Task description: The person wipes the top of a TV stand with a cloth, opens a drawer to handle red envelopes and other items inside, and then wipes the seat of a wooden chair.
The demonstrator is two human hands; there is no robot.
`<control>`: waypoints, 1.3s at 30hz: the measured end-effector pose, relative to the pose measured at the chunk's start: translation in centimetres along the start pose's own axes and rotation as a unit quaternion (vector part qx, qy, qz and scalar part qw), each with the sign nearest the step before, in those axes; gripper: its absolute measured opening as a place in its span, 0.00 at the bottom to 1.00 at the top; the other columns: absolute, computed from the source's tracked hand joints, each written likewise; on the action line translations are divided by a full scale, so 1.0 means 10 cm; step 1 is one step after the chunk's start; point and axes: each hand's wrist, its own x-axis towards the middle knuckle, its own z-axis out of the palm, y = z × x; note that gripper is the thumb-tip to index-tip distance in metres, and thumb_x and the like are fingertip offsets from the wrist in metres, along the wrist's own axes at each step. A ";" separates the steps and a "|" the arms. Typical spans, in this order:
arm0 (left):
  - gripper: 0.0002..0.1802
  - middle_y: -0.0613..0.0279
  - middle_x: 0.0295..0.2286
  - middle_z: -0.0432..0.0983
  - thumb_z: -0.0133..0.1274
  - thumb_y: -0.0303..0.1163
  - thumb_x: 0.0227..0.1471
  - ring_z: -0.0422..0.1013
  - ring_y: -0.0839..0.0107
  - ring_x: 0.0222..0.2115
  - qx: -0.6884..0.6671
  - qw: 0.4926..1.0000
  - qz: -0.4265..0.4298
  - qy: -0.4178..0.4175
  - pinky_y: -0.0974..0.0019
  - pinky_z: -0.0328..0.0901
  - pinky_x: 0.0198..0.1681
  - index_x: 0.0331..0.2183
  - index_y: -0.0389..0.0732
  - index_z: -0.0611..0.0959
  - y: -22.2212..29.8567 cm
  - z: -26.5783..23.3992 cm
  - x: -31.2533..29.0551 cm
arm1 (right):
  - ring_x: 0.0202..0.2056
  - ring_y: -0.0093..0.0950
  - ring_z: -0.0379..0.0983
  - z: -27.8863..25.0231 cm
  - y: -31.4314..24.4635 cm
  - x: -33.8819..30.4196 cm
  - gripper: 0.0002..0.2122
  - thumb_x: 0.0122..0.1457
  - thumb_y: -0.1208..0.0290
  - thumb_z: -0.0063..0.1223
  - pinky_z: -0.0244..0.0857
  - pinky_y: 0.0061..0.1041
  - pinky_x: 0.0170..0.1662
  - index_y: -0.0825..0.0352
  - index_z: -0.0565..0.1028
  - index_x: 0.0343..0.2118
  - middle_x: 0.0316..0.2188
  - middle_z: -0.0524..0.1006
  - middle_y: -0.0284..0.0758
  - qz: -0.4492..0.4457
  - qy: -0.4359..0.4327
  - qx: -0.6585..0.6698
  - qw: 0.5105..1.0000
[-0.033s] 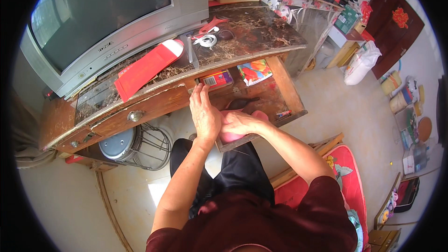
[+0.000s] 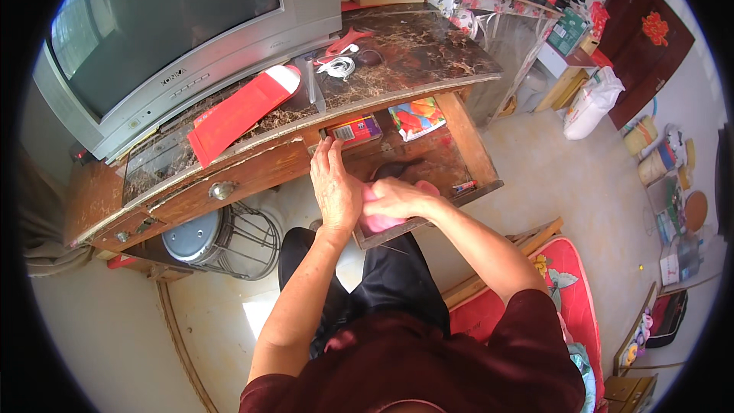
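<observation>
a soft pink cloth [image 2: 380, 223] lies inside the pulled-out drawer [image 2: 478, 138], bunched up in its near left corner behind the front board. its long axis runs slantwise, from the low left, beside the left hand [image 2: 338, 193], up toward the right, where a rounded pink end shows past the right hand [image 2: 397, 200]. the middle is covered by that hand, so the full outline, and whether it is one piece or more, cannot be told.

the left hand's fingers [image 2: 327, 154] are straight and uncurled, pointing away from the person, with only slim gaps between them; they lie along the drawer's left wall and close around nothing. the edge of the palm meets the pink cloth; the thumb is hidden. the right hand comes in from the right, palm down on the cloth, its fingers bent and aimed at the left hand. their tips are out of sight, so i cannot tell whether they pinch the cloth or merely press on it.

deeper in the drawer sit a small purple-and-red box [image 2: 358, 131] and a bright patterned packet [image 2: 417, 118]. above, a red envelope [image 2: 241, 115] lies slantwise on the tabletop [image 2: 428, 53].
</observation>
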 end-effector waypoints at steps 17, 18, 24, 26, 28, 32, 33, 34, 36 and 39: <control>0.21 0.46 0.47 0.67 0.45 0.17 0.41 0.58 0.47 0.53 0.034 0.998 0.056 0.003 0.51 0.54 0.57 0.41 0.35 0.75 0.00 0.06 0.00 | 0.39 0.41 0.65 0.82 -0.06 -1.03 0.20 0.40 0.59 0.60 0.54 0.40 0.41 0.66 0.74 0.34 0.37 0.71 0.42 -0.011 0.512 -0.196 0.837; 0.20 0.46 0.47 0.67 0.45 0.17 0.41 0.58 0.47 0.53 0.037 0.998 0.056 0.000 0.50 0.54 0.57 0.41 0.35 0.75 0.00 0.06 -0.01 | 0.41 0.40 0.65 0.92 -0.16 -0.95 0.19 0.40 0.59 0.60 0.54 0.40 0.41 0.65 0.74 0.34 0.39 0.71 0.41 -0.045 0.491 -0.195 0.848; 0.18 0.47 0.48 0.67 0.45 0.20 0.43 0.57 0.50 0.55 0.086 0.994 0.070 -0.010 0.52 0.52 0.58 0.39 0.37 0.76 -0.02 0.05 -0.02 | 0.46 0.35 0.66 1.11 -0.14 -0.75 0.12 0.40 0.65 0.57 0.59 0.35 0.41 0.59 0.76 0.31 0.44 0.70 0.37 -0.187 0.452 -0.271 0.829; 0.17 0.47 0.48 0.66 0.45 0.20 0.43 0.57 0.50 0.55 0.100 0.992 0.070 -0.022 0.51 0.52 0.58 0.39 0.38 0.76 0.01 0.04 -0.01 | 0.45 0.34 0.67 0.97 0.02 -0.88 0.11 0.38 0.67 0.56 0.61 0.34 0.40 0.61 0.76 0.29 0.42 0.71 0.37 -0.208 0.448 -0.299 0.817; 0.18 0.47 0.49 0.66 0.45 0.20 0.43 0.57 0.49 0.55 0.114 0.989 0.085 -0.031 0.49 0.50 0.59 0.40 0.37 0.76 -0.01 0.05 -0.01 | 0.43 0.37 0.67 0.82 0.15 -1.03 0.14 0.34 0.65 0.59 0.63 0.36 0.42 0.67 0.75 0.25 0.40 0.70 0.39 -0.189 0.461 -0.311 0.809; 0.20 0.45 0.48 0.65 0.45 0.20 0.42 0.56 0.48 0.56 0.159 0.974 0.146 -0.067 0.48 0.48 0.61 0.43 0.37 0.75 0.12 0.03 -0.01 | 0.35 0.36 0.69 0.46 0.38 -1.32 0.12 0.38 0.71 0.59 0.64 0.34 0.36 0.67 0.75 0.29 0.34 0.72 0.37 -0.058 0.553 -0.285 0.781; 0.19 0.47 0.48 0.65 0.45 0.20 0.43 0.56 0.48 0.56 0.157 0.970 0.172 -0.074 0.49 0.49 0.60 0.41 0.36 0.75 0.24 0.00 -0.07 | 0.33 0.37 0.69 0.35 0.40 -1.40 0.12 0.40 0.71 0.59 0.65 0.33 0.34 0.67 0.74 0.30 0.33 0.72 0.37 -0.010 0.563 -0.267 0.782; 0.18 0.46 0.47 0.65 0.47 0.21 0.43 0.57 0.48 0.54 0.124 0.968 0.192 -0.101 0.48 0.50 0.59 0.41 0.36 0.75 0.40 0.00 -0.12 | 0.32 0.37 0.71 0.27 0.52 -1.48 0.12 0.44 0.72 0.58 0.67 0.33 0.32 0.67 0.75 0.33 0.32 0.72 0.39 0.022 0.614 -0.186 0.767; 0.20 0.45 0.46 0.66 0.50 0.24 0.45 0.60 0.49 0.50 0.037 0.959 0.229 -0.162 0.48 0.53 0.56 0.44 0.35 0.73 0.70 0.00 -0.28 | 0.35 0.38 0.73 0.02 0.61 -1.51 0.11 0.49 0.72 0.57 0.68 0.32 0.38 0.65 0.75 0.36 0.32 0.73 0.40 0.127 0.664 0.212 0.706; 0.26 0.47 0.47 0.69 0.49 0.40 0.54 0.61 0.53 0.54 0.085 0.926 0.284 -0.233 0.51 0.50 0.60 0.50 0.36 0.69 0.87 0.05 -0.48 | 0.37 0.38 0.72 -0.56 0.60 -1.35 0.10 0.50 0.72 0.56 0.67 0.33 0.39 0.66 0.74 0.36 0.33 0.72 0.39 0.053 0.781 -0.053 0.620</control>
